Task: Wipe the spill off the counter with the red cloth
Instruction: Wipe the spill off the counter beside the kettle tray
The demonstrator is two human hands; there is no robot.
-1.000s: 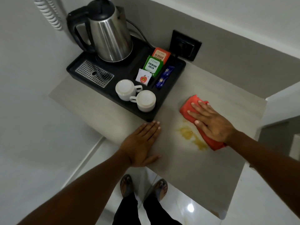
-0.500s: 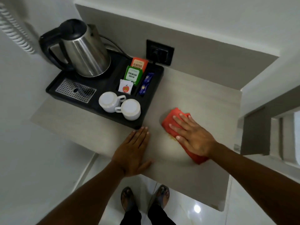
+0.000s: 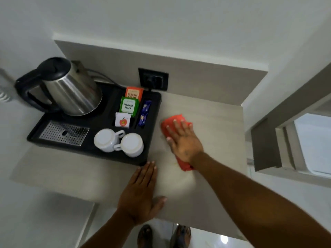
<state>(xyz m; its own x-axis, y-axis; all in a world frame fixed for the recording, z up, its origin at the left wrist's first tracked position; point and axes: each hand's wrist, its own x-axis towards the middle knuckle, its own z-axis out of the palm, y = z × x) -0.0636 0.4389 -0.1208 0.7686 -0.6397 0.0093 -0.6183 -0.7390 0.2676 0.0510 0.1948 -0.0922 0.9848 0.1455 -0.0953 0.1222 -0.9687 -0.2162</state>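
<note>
The red cloth [image 3: 168,125] lies flat on the beige counter [image 3: 215,126], just right of the black tray. My right hand [image 3: 184,140] presses down on it with fingers spread, covering most of it. Only a faint yellowish trace of the spill [image 3: 174,163] shows beside the cloth's near end. My left hand [image 3: 141,192] rests flat on the counter near its front edge, palm down, holding nothing.
A black tray [image 3: 152,140] on the left holds a steel kettle [image 3: 71,92], two upturned white cups [image 3: 118,142], tea sachets [image 3: 129,102] and a metal drip grate [image 3: 64,133]. A wall socket [image 3: 153,78] sits behind. The counter ends at right and front; my feet show below.
My right hand slid the cloth across the yellow puddle and then away from me toward the wall; the puddle is reduced to a faint trace. My left hand stayed flat.
</note>
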